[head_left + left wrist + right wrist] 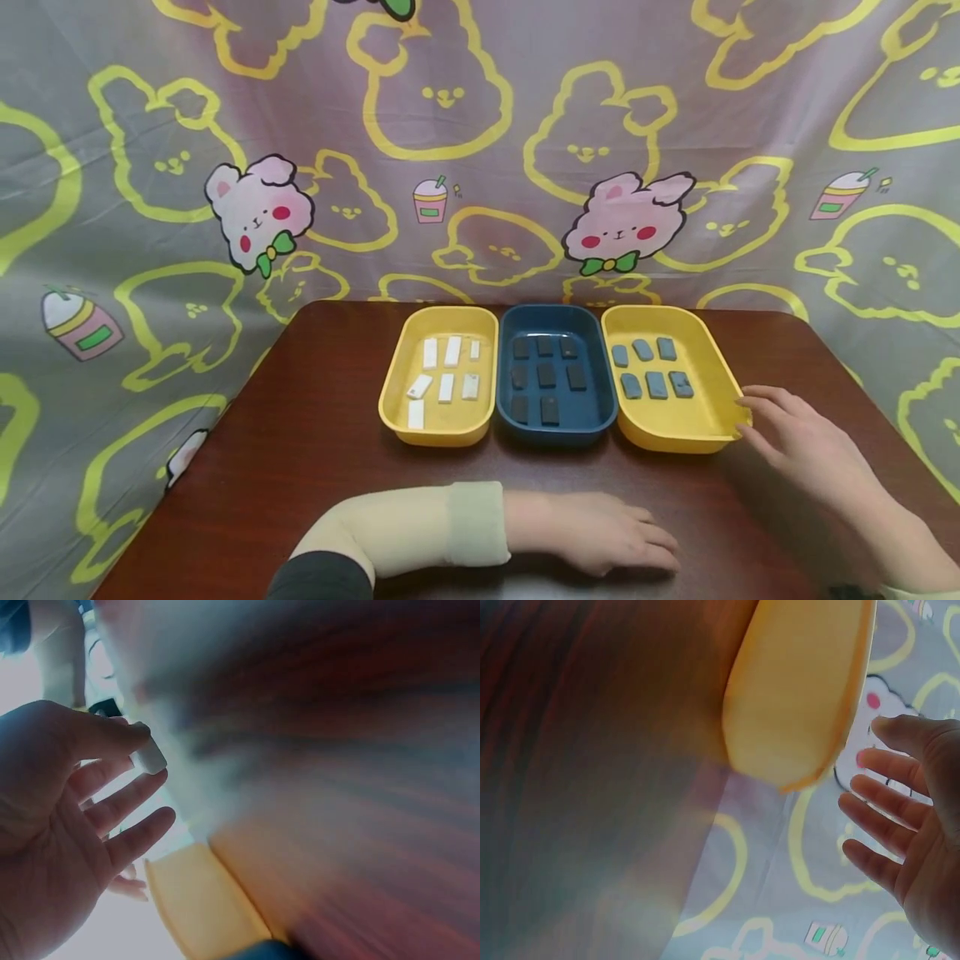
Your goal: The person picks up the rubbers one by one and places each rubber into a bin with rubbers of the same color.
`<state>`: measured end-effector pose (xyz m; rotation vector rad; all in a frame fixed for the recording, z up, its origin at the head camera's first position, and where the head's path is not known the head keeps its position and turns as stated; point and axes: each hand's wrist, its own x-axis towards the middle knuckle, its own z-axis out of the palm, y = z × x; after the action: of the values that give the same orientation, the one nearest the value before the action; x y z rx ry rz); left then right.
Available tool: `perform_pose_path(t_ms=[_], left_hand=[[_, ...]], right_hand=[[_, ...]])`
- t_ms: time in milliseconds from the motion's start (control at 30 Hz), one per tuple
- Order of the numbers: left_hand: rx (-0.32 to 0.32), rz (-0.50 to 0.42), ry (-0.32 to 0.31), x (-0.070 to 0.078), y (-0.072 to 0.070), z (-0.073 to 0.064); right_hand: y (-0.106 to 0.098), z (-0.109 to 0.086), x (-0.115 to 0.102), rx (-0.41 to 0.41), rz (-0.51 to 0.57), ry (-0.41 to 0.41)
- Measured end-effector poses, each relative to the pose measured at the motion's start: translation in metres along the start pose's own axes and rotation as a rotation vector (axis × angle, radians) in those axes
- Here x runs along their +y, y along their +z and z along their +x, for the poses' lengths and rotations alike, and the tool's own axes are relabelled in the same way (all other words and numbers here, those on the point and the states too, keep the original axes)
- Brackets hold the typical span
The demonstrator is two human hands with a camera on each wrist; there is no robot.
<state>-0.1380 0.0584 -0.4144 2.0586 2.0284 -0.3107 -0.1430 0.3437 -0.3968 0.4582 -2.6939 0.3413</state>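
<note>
My left hand (603,532) is low over the table in front of the trays, palm down. In the left wrist view its thumb and index finger pinch a small pale rectangular block (150,758), while the other fingers are extended; the head view hides this block. Beside the right yellow tray (716,446) is my right hand (813,450), fingers spread at the tray's right edge and holding nothing. Whether they touch the rim I cannot tell. Several grey-blue blocks (656,385) lie in rows inside that tray.
A dark blue tray (555,435) in the middle holds several black blocks (546,376). The left yellow tray (450,437) contains several white blocks (452,351). All three trays stand side by side on the brown table (322,400), before a patterned curtain (480,83).
</note>
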Motion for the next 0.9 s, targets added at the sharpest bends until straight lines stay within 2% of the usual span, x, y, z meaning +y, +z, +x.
perform_pose_path(t_ms=[67, 167, 300, 433, 600, 767, 900], left_hand=[[0.041, 0.023, -0.034, -0.001, 0.0, -0.009], [0.112, 0.01, -0.083, -0.004, -0.002, -0.027], [0.189, -0.044, -0.136, -0.009, -0.005, -0.052], [0.27, -0.095, -0.192, -0.014, -0.003, -0.077], [0.403, -0.136, -0.264, -0.018, 0.002, -0.107], [0.497, -0.193, -0.356, -0.022, 0.001, -0.136], [0.545, -0.18, -0.423, -0.027, 0.0, -0.156]], right_hand=[[0.003, 0.005, -0.006, 0.019, -0.001, -0.042], [0.008, 0.014, -0.018, 0.049, 0.0, -0.096], [0.013, 0.025, -0.036, 0.046, 0.003, -0.147], [0.019, 0.037, -0.052, 0.025, 0.02, -0.206], [0.026, 0.05, -0.072, 0.015, 0.052, -0.304], [0.034, 0.062, -0.093, -0.048, 0.071, -0.31], [0.043, 0.069, -0.109, -0.083, 0.079, -0.347]])
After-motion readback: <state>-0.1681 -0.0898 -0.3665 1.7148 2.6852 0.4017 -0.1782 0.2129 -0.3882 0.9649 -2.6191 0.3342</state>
